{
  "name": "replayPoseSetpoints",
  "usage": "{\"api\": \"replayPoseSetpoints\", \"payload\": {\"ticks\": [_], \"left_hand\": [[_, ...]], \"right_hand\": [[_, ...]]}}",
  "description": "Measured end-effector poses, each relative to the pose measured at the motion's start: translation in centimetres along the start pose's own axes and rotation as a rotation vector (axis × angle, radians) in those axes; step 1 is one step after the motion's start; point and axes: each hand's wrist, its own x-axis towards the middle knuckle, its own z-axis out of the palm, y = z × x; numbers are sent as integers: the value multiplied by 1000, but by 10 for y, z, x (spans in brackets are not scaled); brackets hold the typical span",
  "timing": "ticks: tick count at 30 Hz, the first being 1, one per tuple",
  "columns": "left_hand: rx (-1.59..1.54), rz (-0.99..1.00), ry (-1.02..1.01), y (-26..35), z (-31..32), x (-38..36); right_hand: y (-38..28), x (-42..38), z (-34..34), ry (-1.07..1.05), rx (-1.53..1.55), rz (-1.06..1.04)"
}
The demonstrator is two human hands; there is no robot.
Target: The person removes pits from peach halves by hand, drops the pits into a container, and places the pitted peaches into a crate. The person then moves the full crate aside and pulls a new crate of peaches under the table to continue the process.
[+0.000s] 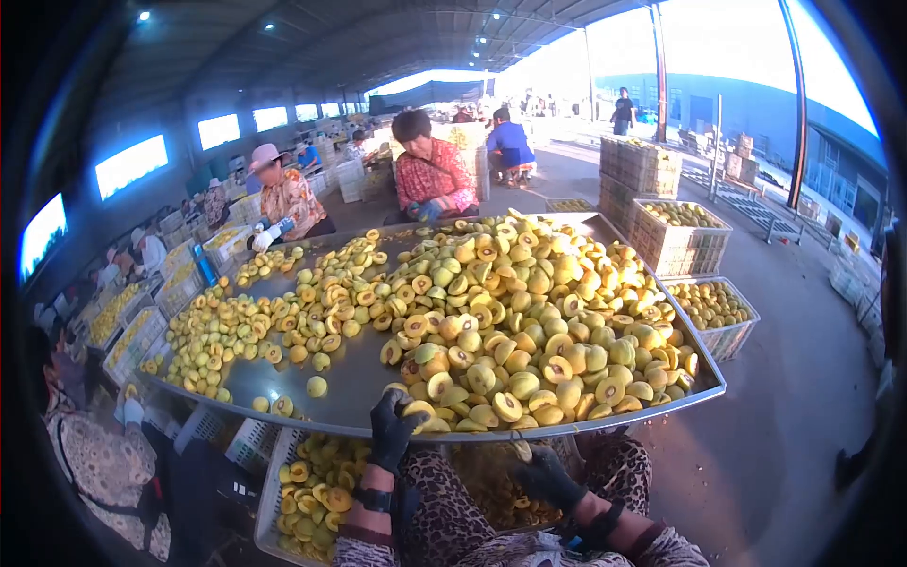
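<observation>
One fruit half (419, 412), yellow: at the near edge of the bench (350, 380), in your left hand (390, 433); fingers narrow, closed about its side.

One pale piece (522, 452): at the tips of your right hand (548, 477), just below the near rim; fingers drawn narrow on it. Whether it is fruit or a tool's handle, you cannot tell from this view.

One heap (529, 321) of fruit, mostly cut halves, many with dark centres: high at the right of the bench, touching its near rim, thinning into a looser spread (321, 302) toward the far left.

One crate (267, 515) of cut fruit (316, 491): near left, below the bench, beside your left forearm. One container (557, 455): below the rim, between your knees; contents too dim to sort.

Several filled crates (685, 255): right of the bench. Two co-workers: one in a red top (444, 180) at the far side, one in a pink hat (265, 157) at the far left.

Step in hand, by judgement: single halves being handled, one hand to each piece, the two held apart.

Next move, by judgement: calls for a steady left grip on the half, its cut face turned clear of your fingers, and the right hand brought up past the rim without knocking the heap's loose near edge.
</observation>
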Motion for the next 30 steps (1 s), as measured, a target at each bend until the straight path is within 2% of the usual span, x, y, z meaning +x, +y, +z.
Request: {"api": "replayPoseSetpoints", "payload": {"ticks": [1, 2, 3, 4, 5, 6, 7, 8, 9, 10, 11, 12, 14, 15, 16, 19, 21, 23, 25, 27, 28, 30], "left_hand": [[-29, 0, -121, 33, 6, -11], [-30, 2, -139, 54, 16, -25], [-233, -111, -218, 71, 27, -37], [-426, -226, -300, 88, 38, -47], [-414, -217, -319, 106, 48, -60], [-817, -332, -200, 123, 60, -75], [-1217, -455, -67, 128, 67, -85], [-1212, -460, -79, 118, 71, -90], [-1392, -607, -79, 103, 76, -94], [-1569, -760, -70, 87, 80, -99], [-1610, -780, -124, 83, 81, -100], [-1605, -792, -119, 81, 86, -102], [-1508, -812, -138, 97, 98, -98], [-1438, -785, -164, 115, 105, -97], [-1426, -801, -169, 116, 113, -98], [-1087, -419, -367, 129, 138, -91], [-1076, -413, -414, 135, 146, -88], [-1056, -419, -449, 132, 151, -84], [-1118, -520, -393, 125, 159, -81], [-1174, -570, -411, 130, 159, -77], [-1240, -615, -425, 134, 156, -79], [-533, -151, -407, 105, 160, -88]], "right_hand": [[1, 12, 12, -23, 288, 95], [3, 20, 18, -47, 574, 180], [4, 24, 19, -33, 579, 170], [6, 28, 21, -155, 761, 222], [5, 31, 23, -284, 944, 269], [-8, 29, 27, -276, 957, 251], [-28, 22, 29, -174, 835, 225], [-39, 16, 28, -72, 708, 208], [-36, 12, 22, -65, 714, 213], [-31, 7, 16, -43, 590, 153], [-27, 2, 10, -26, 466, 96], [-27, -4, 3, -24, 473, 106], [-27, -21, -12, 25, 109, -193], [-9, -21, -20, 56, -215, -178], [1, -25, -27, 65, -203, -168], [19, -28, -48, -9, -311, -149], [31, -30, -57, 61, -453, -298], [17, -36, -60, 84, -426, -298], [0, -48, -65, 87, -396, -285], [-11, -58, -61, 196, -125, -223], [-8, -58, -62, 164, -96, -190], [6, -57, -69, 78, 4, -135]]}}
